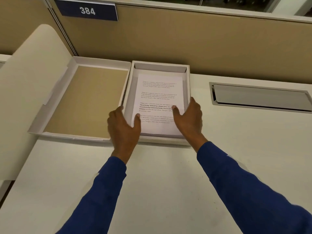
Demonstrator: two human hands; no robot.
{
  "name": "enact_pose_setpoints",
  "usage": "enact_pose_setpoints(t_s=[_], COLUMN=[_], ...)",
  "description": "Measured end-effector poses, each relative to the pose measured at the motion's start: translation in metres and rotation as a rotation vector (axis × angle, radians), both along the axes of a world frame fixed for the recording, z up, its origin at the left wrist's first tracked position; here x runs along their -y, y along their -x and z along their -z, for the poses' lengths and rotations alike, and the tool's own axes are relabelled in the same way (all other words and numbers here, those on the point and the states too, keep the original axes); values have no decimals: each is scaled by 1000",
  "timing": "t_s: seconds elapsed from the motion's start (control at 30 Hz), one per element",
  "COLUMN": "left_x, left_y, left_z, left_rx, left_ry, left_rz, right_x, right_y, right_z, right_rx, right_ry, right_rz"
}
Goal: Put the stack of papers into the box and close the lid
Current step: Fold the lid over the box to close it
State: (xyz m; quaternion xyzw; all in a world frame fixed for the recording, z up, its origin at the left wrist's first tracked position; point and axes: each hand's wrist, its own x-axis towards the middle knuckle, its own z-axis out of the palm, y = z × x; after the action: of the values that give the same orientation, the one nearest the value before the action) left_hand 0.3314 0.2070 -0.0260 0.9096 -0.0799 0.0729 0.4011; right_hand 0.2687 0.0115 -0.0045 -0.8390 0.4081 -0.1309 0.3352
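A stack of white printed papers [159,98] sits inside the open white box [160,67] at the back of the desk. Its near end rests a little higher, over the box's front wall. My left hand [124,130] grips the stack's left near edge, thumb on top. My right hand [189,118] holds the right near edge, thumb pressed on the top sheet. The lid [84,100] lies flat and open to the left of the box, its tan inside facing up, joined along the box's left side.
A tan partition wall [202,41] with a blue sign reading 384 [87,10] stands right behind the box. A metal cable hatch [260,97] is set into the white desk [168,183] at the right. A cream rounded panel [25,81] rises at the left.
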Motion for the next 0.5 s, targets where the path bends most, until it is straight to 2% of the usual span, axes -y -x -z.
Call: enact_pose_setpoints(t_s=[0.07,0.13,0.27,0.33,0.4,0.5], left_x=[-22,-44,-79,-90,-98,-104], left_y=[6,11,10,5,1,-3], left_z=[2,7,18,25,26,20], left_rx=[79,72,-81,-237,-395,-500], left_ry=[-13,-32,-28,69,222,305], left_rz=[-154,-309,-554,-645,-693,-590], right_x=[4,8,6,5,5,4], right_y=[17,33,57,61,63,70], right_z=[9,22,45,47,46,46], right_rx=[-55,-128,-198,-179,-170,-178], right_ry=[45,22,9,0,5,1], right_rz=[36,60,-19,-33,-50,-62])
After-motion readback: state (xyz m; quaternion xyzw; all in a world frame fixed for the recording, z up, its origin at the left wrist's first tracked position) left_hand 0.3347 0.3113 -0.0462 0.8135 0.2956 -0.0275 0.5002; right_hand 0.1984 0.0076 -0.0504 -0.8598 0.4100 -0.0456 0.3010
